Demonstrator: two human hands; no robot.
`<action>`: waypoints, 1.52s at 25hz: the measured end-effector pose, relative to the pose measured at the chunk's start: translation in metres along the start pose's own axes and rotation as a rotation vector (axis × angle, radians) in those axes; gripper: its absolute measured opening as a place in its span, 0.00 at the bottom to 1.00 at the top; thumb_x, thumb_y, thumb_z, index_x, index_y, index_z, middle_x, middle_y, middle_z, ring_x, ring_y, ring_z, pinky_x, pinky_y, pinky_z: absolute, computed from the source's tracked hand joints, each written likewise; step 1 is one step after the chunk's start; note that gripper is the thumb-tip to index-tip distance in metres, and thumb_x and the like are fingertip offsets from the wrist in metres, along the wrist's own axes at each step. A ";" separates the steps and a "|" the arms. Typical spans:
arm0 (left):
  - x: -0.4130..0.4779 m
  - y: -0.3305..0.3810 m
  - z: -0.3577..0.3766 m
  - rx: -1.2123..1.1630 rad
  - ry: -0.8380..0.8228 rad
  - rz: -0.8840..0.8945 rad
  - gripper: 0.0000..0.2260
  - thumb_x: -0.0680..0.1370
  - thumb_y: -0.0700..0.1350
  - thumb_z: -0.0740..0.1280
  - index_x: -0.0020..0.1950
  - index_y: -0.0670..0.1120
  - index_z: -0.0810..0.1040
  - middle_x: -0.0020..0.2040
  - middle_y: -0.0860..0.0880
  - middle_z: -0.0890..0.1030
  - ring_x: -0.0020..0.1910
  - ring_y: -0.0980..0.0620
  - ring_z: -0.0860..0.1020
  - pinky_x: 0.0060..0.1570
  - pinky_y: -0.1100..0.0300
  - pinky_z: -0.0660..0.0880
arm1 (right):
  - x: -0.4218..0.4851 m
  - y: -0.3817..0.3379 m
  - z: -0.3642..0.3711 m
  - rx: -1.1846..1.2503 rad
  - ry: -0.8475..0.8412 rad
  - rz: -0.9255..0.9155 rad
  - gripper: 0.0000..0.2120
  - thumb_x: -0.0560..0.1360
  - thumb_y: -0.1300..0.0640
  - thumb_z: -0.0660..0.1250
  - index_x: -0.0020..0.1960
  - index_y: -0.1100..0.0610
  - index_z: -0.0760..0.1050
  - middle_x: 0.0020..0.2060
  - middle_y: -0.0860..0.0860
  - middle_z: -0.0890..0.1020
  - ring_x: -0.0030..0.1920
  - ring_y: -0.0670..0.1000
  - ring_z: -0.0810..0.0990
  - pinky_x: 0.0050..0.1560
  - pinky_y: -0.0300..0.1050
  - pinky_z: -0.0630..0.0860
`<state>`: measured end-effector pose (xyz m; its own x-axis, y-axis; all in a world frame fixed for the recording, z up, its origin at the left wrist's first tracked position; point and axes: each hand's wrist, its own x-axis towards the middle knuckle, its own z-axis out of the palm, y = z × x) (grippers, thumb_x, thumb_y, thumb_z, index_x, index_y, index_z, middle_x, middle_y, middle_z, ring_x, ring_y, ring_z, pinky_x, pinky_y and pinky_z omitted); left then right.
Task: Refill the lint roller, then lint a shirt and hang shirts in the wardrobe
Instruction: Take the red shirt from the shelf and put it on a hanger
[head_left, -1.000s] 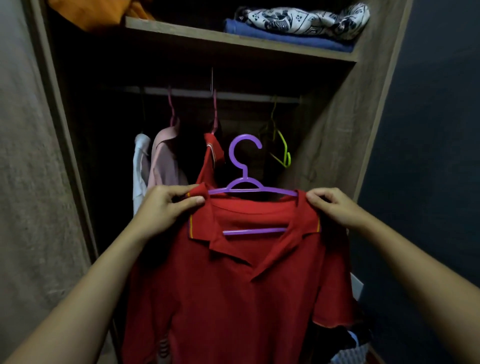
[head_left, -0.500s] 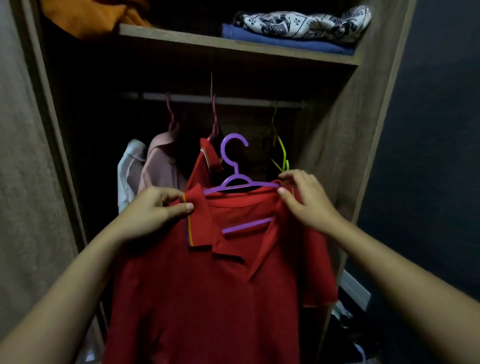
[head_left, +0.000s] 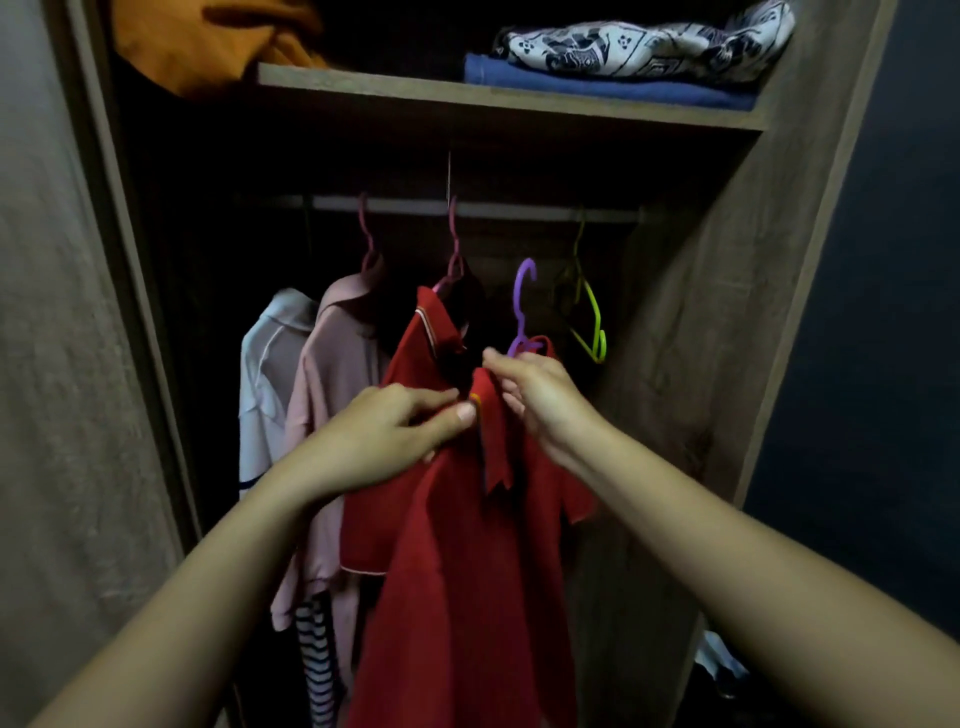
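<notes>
A: Start at the left end of the rail. What hangs from it?

B: A white shirt, then a pink shirt, then a hung red shirt. They crowd under the rail's left half, so the free stretch is under its right half.

A: And the shirt being put away?

B: The red polo is below the rail, in front of that free stretch. It is turned edge-on, I'd judge so that it slips in beside its neighbours. The left hand pinches the collar between thumb and fingertips, probably to stop the cloth sliding off. The right hand has its fingers curled round the collar just under the neck of the purple hanger, steering it.

A: Is it hooked?

B: Not yet. The hook sits beneath the rail, short of it. An empty green hanger hangs from the rail just to the right, near enough to snag.
</notes>
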<state>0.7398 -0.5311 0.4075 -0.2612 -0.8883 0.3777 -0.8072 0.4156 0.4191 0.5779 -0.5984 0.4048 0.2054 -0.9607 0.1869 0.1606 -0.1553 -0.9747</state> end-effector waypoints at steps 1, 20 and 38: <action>0.010 0.000 -0.001 -0.036 0.116 -0.048 0.13 0.78 0.58 0.59 0.52 0.56 0.80 0.40 0.51 0.84 0.39 0.61 0.81 0.47 0.61 0.74 | 0.005 -0.005 -0.002 0.022 0.029 -0.008 0.06 0.74 0.58 0.67 0.40 0.59 0.75 0.34 0.51 0.82 0.32 0.46 0.80 0.33 0.33 0.76; 0.136 -0.055 0.030 0.228 0.332 -0.313 0.20 0.82 0.46 0.53 0.74 0.45 0.57 0.58 0.34 0.77 0.56 0.33 0.75 0.52 0.49 0.71 | 0.180 -0.060 -0.007 -0.442 0.244 -0.120 0.17 0.54 0.59 0.61 0.42 0.58 0.75 0.34 0.54 0.77 0.41 0.58 0.79 0.40 0.46 0.73; 0.104 -0.004 -0.055 0.546 0.530 0.011 0.21 0.77 0.59 0.53 0.43 0.46 0.78 0.42 0.43 0.82 0.44 0.42 0.80 0.40 0.50 0.75 | 0.142 -0.075 -0.018 -1.256 0.315 -0.826 0.15 0.72 0.54 0.63 0.55 0.60 0.74 0.50 0.57 0.78 0.52 0.58 0.76 0.55 0.50 0.75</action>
<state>0.7448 -0.6145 0.4911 -0.0926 -0.6145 0.7835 -0.9893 0.1459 -0.0025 0.5777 -0.7275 0.5027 0.2391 -0.4947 0.8355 -0.8028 -0.5848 -0.1165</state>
